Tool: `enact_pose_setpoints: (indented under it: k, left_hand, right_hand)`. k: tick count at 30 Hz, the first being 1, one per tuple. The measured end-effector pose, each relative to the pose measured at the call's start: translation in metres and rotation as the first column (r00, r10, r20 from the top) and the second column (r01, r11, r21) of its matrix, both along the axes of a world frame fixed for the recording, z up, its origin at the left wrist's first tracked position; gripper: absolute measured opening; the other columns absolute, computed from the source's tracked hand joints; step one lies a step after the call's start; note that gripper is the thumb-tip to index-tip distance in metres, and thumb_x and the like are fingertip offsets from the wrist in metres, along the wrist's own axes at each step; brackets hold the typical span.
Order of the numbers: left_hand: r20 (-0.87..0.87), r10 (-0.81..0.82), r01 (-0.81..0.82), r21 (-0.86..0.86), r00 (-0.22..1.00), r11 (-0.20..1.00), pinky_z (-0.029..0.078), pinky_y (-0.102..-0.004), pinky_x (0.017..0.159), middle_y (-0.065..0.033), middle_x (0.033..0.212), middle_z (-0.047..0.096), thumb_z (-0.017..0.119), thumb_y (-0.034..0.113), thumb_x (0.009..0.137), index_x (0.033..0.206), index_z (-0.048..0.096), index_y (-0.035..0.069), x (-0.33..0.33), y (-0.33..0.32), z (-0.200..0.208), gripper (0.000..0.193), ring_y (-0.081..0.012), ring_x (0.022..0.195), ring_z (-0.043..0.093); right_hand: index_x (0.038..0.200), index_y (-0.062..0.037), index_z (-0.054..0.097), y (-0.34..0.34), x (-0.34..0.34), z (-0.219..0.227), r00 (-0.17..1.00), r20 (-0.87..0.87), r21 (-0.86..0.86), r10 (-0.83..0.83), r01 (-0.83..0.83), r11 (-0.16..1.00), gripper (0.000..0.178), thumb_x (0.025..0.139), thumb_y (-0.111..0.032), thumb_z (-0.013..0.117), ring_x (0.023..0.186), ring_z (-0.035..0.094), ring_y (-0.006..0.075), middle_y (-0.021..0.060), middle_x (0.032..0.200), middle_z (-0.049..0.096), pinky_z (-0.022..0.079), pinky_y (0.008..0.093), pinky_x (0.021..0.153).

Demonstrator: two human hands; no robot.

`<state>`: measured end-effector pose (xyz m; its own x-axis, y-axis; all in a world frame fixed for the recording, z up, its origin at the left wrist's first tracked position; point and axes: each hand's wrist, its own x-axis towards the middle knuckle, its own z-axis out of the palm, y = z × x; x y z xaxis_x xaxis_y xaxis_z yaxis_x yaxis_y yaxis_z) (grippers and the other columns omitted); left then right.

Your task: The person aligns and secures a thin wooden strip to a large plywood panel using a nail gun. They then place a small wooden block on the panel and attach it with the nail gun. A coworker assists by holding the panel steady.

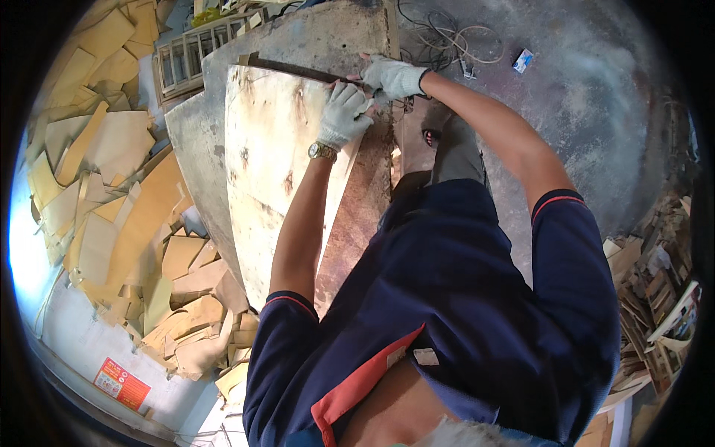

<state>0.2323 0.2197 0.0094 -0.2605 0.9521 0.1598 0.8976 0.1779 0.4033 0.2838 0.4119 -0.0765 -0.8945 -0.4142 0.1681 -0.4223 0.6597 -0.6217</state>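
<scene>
A pale plywood board (269,149) with dark, scorched-looking knots lies on a worn, stained table (365,179). My left hand (344,115), in a whitish knit glove with bare fingertips and a watch at the wrist, rests on the board's far right corner. Its fingers stretch toward the far edge and the thumb sticks out to the right. Just beyond that corner is my right hand (395,78), gloved the same way, its bent fingers pointing left, close to the left hand's fingertips. Whatever the right hand grips is hidden. A dark strip shows along the board's far edge.
Heaps of tan board offcuts (112,149) fill the left side. A slatted wooden frame (197,52) stands behind the table. Beyond it on the right, loose cables (462,41) and a small blue-and-white packet (523,61) lie on the floor. Scrap wood (648,298) piles up at far right.
</scene>
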Motion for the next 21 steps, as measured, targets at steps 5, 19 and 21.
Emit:
enact_pose_setpoints:
  k: [5, 19, 21]
  left_hand:
    - [-0.094, 0.021, -0.029, -0.076, 0.995, 0.997, 0.044, -0.0508, 0.102, -0.0096, 0.092, 0.061, 0.075, 0.024, 0.077, 0.096, 0.068, 0.008, 0.001, -0.002, -0.002, 0.026, -0.0324, 0.097, 0.06]
    - [-0.11, -0.007, -0.005, -0.108, 0.994, 0.994, 0.039, -0.051, 0.107, -0.0095, 0.099, 0.06, 0.079, 0.022, 0.071, 0.098, 0.061, 0.009, 0.001, -0.005, 0.002, 0.034, -0.0324, 0.1, 0.058]
    - [-0.104, 0.001, -0.011, -0.094, 0.995, 0.995, 0.039, -0.0509, 0.107, -0.0096, 0.099, 0.06, 0.079, 0.021, 0.07, 0.098, 0.061, 0.009, 0.002, -0.004, 0.003, 0.035, -0.0321, 0.1, 0.058]
  right_hand:
    - [0.078, -0.0047, 0.07, 0.008, 0.002, 0.01, 0.998, 0.054, -0.093, 0.036, -0.031, 0.995, 0.034, 0.072, -0.037, 0.078, 0.095, 0.066, 0.0336, 0.0121, 0.086, 0.068, 0.025, 0.0527, 0.12]
    - [0.087, -0.0056, 0.071, 0.006, 0.003, 0.008, 0.99, 0.112, -0.139, 0.087, -0.072, 0.988, 0.029, 0.073, -0.029, 0.079, 0.11, 0.063, 0.027, 0.0088, 0.096, 0.069, 0.02, 0.0532, 0.124]
    - [0.087, -0.0059, 0.071, 0.007, 0.004, 0.008, 0.994, 0.066, -0.171, 0.087, -0.075, 0.983, 0.026, 0.073, -0.027, 0.079, 0.112, 0.063, 0.0261, 0.0085, 0.096, 0.069, 0.02, 0.0537, 0.124]
